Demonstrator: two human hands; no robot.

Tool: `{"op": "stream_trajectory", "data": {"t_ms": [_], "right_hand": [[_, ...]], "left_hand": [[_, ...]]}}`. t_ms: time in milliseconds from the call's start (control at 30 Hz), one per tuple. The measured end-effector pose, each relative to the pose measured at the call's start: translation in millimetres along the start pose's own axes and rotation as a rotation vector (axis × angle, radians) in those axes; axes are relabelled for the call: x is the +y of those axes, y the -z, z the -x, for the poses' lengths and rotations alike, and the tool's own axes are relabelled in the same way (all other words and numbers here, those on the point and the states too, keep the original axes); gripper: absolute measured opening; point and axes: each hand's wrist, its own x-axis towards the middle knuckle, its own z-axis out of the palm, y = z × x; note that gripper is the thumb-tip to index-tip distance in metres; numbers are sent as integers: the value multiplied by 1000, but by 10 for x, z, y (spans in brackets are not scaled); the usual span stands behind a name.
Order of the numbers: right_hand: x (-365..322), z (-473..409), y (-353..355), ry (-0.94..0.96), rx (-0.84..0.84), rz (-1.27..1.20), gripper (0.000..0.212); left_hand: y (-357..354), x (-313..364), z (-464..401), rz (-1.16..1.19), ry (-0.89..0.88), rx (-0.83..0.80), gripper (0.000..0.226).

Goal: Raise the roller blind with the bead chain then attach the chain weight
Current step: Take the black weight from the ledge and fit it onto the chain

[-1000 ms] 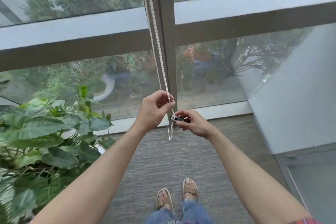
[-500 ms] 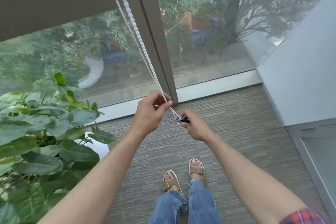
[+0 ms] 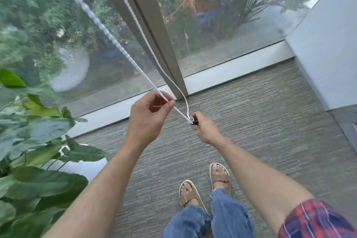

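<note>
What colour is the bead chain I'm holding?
White; the bead chain shows best in the head view, running down to the left hand.

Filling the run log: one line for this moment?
stage: attaching weight | left hand: pinching bead chain | right hand: holding chain weight at loop bottom

plant (image 3: 38, 150) left, window (image 3: 212, 25) ahead, wall (image 3: 328, 44) right

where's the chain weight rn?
Head view, centre: chain weight pinched in right hand at the bead chain loop's bottom, just right of left hand.
</note>
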Motion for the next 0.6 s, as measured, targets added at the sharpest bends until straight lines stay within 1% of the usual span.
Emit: {"op": "stream_trajectory", "data": {"t_ms": [167, 300, 367, 467, 600], "right_hand": [[308, -337, -295, -72, -17, -24, 25], [558, -571, -513, -108, -18, -60, 32], [644, -665, -595, -119, -6, -61, 32], [741, -810, -686, -124, 10, -76, 28], [851, -956, -766, -137, 17, -87, 30]], "left_hand": [[-134, -381, -39, 35, -33, -19, 16], [-236, -637, -34, 37, -67, -22, 15], [-275, -741, -35, 33, -91, -33, 16], [-328, -880, -59, 46, -91, -29, 11], [-394, -1023, -84, 78, -84, -26, 8]]}}
